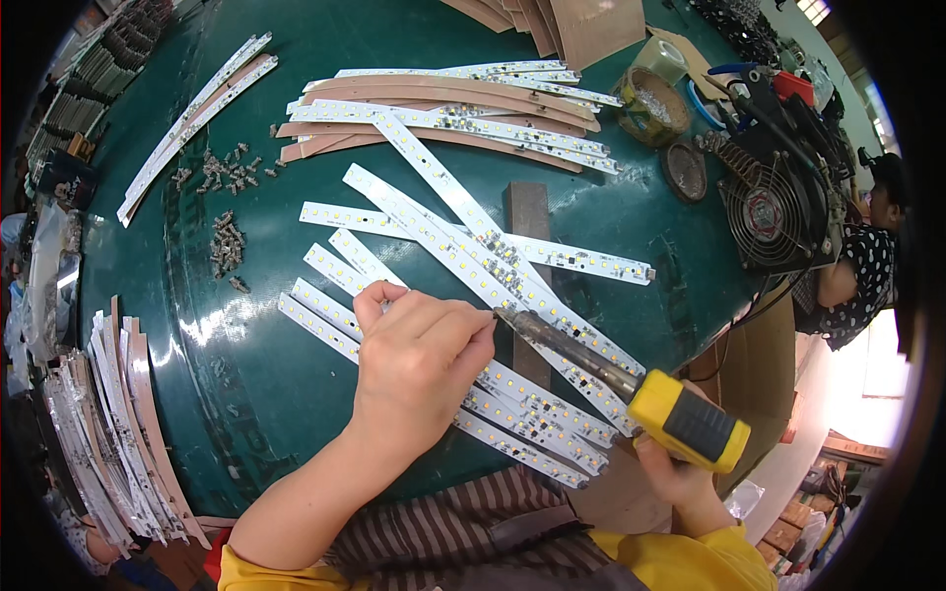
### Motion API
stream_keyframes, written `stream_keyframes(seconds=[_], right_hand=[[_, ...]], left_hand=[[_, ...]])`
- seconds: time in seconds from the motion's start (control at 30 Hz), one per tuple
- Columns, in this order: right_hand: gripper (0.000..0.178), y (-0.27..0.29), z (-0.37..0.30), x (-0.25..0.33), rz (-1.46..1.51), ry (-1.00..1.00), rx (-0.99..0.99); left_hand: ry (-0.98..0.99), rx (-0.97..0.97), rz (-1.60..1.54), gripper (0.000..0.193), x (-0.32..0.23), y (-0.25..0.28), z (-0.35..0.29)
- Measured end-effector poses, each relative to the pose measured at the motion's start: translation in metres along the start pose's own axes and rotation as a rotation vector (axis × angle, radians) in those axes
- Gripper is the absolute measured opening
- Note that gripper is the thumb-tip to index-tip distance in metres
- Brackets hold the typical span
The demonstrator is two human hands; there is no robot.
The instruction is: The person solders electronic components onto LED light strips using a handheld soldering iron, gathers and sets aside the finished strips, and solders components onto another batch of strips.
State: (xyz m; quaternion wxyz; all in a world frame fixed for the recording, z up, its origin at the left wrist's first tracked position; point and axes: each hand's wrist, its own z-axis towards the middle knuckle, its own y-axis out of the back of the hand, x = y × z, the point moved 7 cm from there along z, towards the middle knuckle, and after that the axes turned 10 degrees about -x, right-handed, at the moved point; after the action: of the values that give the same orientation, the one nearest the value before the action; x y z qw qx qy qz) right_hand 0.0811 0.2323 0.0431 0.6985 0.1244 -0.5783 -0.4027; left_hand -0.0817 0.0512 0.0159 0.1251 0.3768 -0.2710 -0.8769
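My right hand (680, 483) grips a yellow and black soldering iron (695, 424) near the table's front edge. Its long metal barrel slants up and left, with the tip beside the fingers of my left hand (414, 364). Those fingers are pinched together over the white LED strip boards (434, 236); what they hold, if anything, is hidden. The boards lie crossed and fanned over each other, some passing under my left hand. Beneath them runs a dark flat bar (528, 209). Small metal parts (228, 244) lie heaped to the left.
Further LED boards layered with brown strips (443, 113) lie at the back, and another bundle (128, 424) at the left. A fan (767, 212), a round tub (652, 106) and a tape roll (662, 59) stand at the right. Beyond the fan is another person (867, 256).
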Motion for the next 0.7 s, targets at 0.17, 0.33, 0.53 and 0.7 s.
stream_keyframes(seconds=[0.17, 0.33, 0.53, 0.7], right_hand=[[0.027, 0.005, -0.035, -0.035, 0.221, -0.536, -0.08], [0.043, 0.005, -0.043, -0.038, 0.5, -0.568, -0.182], [0.029, 0.011, -0.028, -0.023, -0.083, -0.231, -0.09], [0.028, 0.009, -0.012, 0.009, -0.127, 0.03, -0.04]], left_hand=[[0.0, -0.022, -0.014, 0.016, 0.002, 0.001, -0.001], [-0.003, -0.029, -0.027, 0.016, 0.002, 0.0, -0.002], [0.004, -0.017, -0.017, 0.016, 0.003, 0.0, -0.002], [0.011, -0.018, -0.032, 0.015, 0.005, -0.001, -0.004]])
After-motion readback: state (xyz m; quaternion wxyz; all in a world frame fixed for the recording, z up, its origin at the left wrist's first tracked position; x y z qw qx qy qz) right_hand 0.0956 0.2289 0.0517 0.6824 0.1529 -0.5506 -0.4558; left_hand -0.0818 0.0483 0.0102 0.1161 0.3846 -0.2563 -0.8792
